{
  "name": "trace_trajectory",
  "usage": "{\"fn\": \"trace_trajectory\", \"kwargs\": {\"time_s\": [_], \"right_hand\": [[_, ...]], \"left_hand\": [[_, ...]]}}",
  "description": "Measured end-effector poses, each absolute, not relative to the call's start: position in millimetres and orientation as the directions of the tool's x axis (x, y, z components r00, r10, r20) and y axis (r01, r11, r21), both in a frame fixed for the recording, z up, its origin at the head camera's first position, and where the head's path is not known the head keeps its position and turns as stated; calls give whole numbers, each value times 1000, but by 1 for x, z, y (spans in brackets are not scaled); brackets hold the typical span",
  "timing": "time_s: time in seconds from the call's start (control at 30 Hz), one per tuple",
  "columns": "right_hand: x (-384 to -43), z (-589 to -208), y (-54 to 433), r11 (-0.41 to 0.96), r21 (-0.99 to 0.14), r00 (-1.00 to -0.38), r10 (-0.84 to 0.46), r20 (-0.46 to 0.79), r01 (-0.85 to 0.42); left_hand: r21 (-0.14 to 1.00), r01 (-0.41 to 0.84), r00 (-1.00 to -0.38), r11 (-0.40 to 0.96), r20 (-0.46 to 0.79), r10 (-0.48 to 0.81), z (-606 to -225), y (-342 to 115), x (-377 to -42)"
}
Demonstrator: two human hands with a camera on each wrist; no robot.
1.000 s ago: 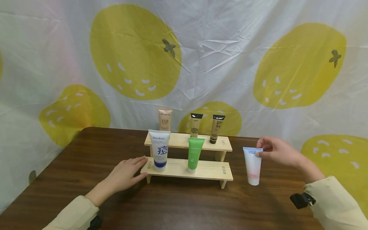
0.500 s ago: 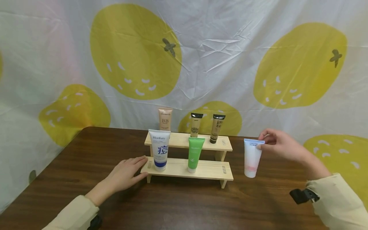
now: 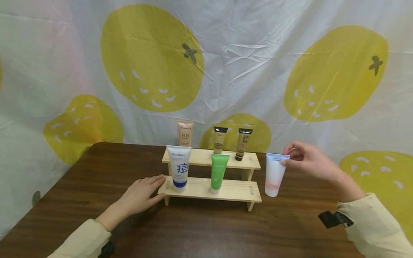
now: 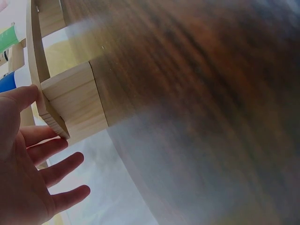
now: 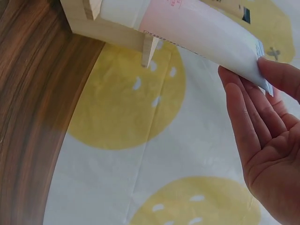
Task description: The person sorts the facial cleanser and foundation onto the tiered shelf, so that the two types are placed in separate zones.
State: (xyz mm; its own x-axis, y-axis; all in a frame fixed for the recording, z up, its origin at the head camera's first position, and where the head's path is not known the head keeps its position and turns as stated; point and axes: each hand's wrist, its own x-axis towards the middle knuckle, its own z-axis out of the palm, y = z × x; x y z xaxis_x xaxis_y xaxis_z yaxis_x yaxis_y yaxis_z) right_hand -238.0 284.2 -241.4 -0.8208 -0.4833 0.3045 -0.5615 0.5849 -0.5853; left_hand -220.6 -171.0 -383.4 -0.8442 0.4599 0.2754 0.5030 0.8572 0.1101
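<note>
My right hand pinches a white and pink squeeze tube between thumb and fingers at its pale blue flat end. The tube hangs cap down, slightly tilted, right of a two-step wooden display stand. In the right wrist view the tube overlaps the stand's end. My left hand touches the left end of the lower step, fingers fairly straight. The left wrist view shows that thumb and fingers at the board's corner, two fingers spread free. A white and blue tube and a green tube stand on the lower step.
On the upper step stand a beige BB cream tube and two small gold-and-black tubes, one in the middle and one at the right. A dark wooden table reaches back to a hanging cloth printed with yellow fruit.
My right hand has raised the white and pink tube, then carried it left, closer to the stand. The left hand and the stand have stayed in place.
</note>
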Motion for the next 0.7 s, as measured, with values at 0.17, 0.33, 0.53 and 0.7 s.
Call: {"fn": "trace_trajectory", "kwargs": {"time_s": [0.17, 0.33, 0.53, 0.7], "right_hand": [[-238, -243, 273, 581, -583, -817, -480, 319, -568], [-238, -247, 263, 557, -606, -816, -477, 326, -568], [-239, -252, 252, 543, -622, -818, -472, 329, -564], [-240, -258, 244, 541, -632, -825, -459, 330, -554]], "left_hand": [[117, 504, -844, 856, 277, 459, -384, -171, -221], [113, 509, -841, 853, 278, 465, -384, -171, -221], [120, 512, -840, 851, 276, 466, -384, -171, -220], [124, 508, -843, 852, 274, 463, -383, -171, -219]]}}
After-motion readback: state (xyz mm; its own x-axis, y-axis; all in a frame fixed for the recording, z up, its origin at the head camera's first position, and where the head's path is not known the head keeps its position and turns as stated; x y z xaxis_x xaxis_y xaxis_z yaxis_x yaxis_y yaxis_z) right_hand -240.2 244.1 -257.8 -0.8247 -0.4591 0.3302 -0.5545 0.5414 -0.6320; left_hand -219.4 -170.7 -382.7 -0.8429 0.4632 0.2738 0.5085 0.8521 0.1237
